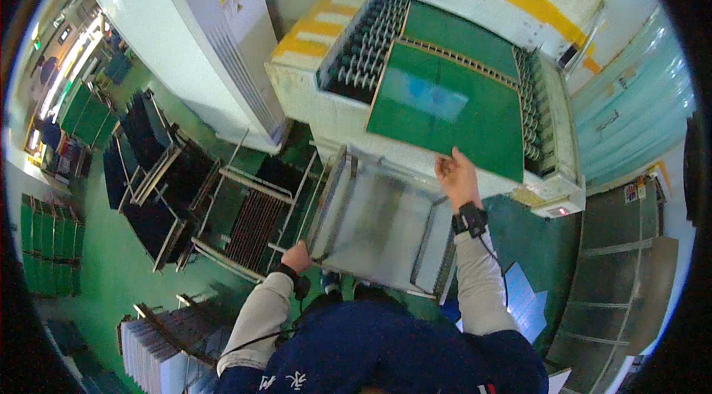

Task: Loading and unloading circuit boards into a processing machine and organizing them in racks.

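Note:
A large green panel [445, 108] lies flat on the roller conveyor machine, its near edge jutting toward me. My right hand [458, 177] is at that near edge with the index finger stretched over the green surface and the other fingers partly bent. Behind this panel, a second green panel [460, 30] rests on the rollers. Below the machine's front stands a metal-framed cart [378, 227] with a pale, cloudy flat top. My left hand [297, 257] is closed at the cart's left near corner, around a thin metal bar; the exact grip is partly hidden.
Dark slotted racks [256, 223] stand to the left beside the cart. A white cabinet [200, 45] rises behind them. Upright boards [159, 349] fill a rack at lower left. A grey metal shelf unit [615, 268] and a translucent curtain [630, 104] are on the right.

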{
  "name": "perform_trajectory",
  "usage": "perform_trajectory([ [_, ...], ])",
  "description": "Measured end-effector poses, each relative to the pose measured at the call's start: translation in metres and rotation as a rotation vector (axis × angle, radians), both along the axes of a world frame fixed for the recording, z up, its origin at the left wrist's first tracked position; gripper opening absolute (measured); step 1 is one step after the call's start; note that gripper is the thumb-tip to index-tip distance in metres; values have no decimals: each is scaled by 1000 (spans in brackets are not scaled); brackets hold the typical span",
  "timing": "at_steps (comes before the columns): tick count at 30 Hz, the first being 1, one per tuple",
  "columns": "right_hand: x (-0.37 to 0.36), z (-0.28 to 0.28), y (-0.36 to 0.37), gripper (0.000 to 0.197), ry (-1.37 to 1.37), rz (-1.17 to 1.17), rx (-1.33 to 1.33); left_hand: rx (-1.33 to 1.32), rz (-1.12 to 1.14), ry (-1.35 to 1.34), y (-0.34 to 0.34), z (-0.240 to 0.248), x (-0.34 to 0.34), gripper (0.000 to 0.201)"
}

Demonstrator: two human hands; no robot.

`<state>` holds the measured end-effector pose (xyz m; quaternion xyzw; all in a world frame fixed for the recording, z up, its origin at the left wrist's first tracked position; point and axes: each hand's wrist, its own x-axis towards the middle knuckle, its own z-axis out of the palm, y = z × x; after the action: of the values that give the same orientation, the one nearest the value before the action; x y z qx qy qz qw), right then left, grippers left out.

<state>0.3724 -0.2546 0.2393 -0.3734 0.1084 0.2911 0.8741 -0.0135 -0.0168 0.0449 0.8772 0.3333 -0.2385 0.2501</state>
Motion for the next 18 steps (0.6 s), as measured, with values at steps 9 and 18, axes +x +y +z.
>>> perform_trajectory([
  [9,-1,1,3,19,12,72,-73,58,108,-300,-27,79,-15,42],
  [18,-12,-92,36,26,-162,493,-542,-303,36,-6,-98,51,-1,47],
])
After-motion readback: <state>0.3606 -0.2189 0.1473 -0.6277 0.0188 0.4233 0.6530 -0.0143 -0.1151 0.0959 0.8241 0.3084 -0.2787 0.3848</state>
